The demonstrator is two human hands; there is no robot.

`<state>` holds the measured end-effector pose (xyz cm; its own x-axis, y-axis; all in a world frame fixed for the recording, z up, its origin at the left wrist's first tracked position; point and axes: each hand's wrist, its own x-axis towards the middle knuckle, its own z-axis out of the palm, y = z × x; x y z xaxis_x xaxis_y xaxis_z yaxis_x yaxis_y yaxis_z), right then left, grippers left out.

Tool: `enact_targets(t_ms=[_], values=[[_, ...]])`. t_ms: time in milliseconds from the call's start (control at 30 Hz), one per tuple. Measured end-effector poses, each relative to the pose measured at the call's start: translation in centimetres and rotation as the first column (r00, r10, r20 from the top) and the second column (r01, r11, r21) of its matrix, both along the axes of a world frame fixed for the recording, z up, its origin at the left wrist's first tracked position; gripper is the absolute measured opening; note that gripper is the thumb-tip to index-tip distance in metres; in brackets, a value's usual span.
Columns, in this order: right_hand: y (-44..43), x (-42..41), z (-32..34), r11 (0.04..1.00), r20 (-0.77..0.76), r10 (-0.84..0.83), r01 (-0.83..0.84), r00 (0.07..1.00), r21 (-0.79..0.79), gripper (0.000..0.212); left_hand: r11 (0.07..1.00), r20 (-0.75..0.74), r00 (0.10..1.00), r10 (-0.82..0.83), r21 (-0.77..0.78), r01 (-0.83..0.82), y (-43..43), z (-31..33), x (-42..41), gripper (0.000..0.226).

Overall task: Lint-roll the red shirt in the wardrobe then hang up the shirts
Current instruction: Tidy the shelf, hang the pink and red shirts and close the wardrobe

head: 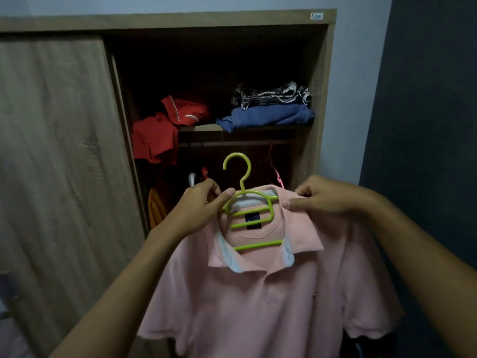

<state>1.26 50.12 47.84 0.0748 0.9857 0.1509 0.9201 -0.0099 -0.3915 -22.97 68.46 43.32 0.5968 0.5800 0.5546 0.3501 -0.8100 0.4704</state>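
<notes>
Both hands pinched a pink shirt (pixel 258 301) on its green hanger (pixel 247 202): left hand (pixel 198 205) at the hanger's left arm, right hand (pixel 322 195) on the collar. The shirt likely could slide off the hanger's right side if released early.

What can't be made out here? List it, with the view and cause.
- Head view: the pink shirt's hem is cut off by the bottom edge.
- Head view: items under the rail are lost in shadow.
- Head view: the left hand covers that end of the green hanger.
- Head view: the logo sticker is too small to read.
</notes>
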Motion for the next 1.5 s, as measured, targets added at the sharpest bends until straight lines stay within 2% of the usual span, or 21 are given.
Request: enact_targets(t_ms=[267, 433, 567, 633, 733, 800, 967, 1100, 1333, 1500], values=[[3.8, 0.3, -0.2, 0.948, 0.26, -0.194, 0.249, 0.946, -0.2, 0.062, 0.999, 0.035, 0.999, 0.016, -0.034, -0.015, 4.2, -0.3, 0.8, 0.041], [7.1, 1.2, -0.6, 0.893, 0.245, -0.349, 0.4, 0.904, -0.203, 0.055, 0.996, 0.045, 0.999, 0.029, -0.084, -0.025, 7.7, -1.1, 2.1, 0.037], [10.2, 1.1, -1.9, 0.858, 0.095, -0.473, 0.482, 0.876, -0.179, 0.05, 0.991, 0.02, 0.999, 0.035, -0.131, -0.032, 10.6, -2.2, 3.7, 0.038], [11.9, 1.4, -3.6, 0.858, -0.09, -0.498, 0.475, 0.863, -0.195, 0.047, 0.987, 0.023, 0.999, 0.045, -0.157, -0.04, 12.0, -2.7, 4.5, 0.038], [13.7, 1.4, -6.2, 0.867, -0.438, -0.495, 0.459, 0.75, -0.194, 0.042, 0.981, 0.038, 0.998, 0.051, -0.187, -0.043, 13.9, -3.3, 5.5, 0.036], [15.1, 1.1, -7.4, 0.876, -0.532, -0.455, 0.467, 0.714, -0.122, 0.039, 0.979, 0.047, 0.997, 0.059, -0.198, -0.049, 15.1, -3.7, 6.0, 0.034], [19.1, 0.7, -8.8, 0.873, -0.642, -0.38, 0.488, 0.666, -0.01, 0.037, 0.971, 0.013, 0.995, 0.102, -0.218, -0.097, 17.7, -4.5, 8.1, 0.032], [22.4, 1.0, -9.0, 0.9, -0.726, -0.288, 0.435, 0.624, 0.017, 0.035, 0.977, -0.089, 0.977, 0.192, -0.078, -0.199, 19.7, -4.5, 9.9, 0.034], [28.9, 2.2, -9.4, 0.894, -0.792, -0.239, 0.446, 0.562, 0.046, 0.029, 0.903, -0.369, 0.853, 0.368, -0.075, -0.423, 24.4, -5.2, 12.5, 0.058], [33.0, 3.8, -9.5, 0.875, -0.8, -0.215, 0.474, 0.559, 0.096, 0.036, 0.9, -0.471, 0.791, 0.391, 0.017, -0.435, 26.4, -5.5, 13.3, 0.048]])
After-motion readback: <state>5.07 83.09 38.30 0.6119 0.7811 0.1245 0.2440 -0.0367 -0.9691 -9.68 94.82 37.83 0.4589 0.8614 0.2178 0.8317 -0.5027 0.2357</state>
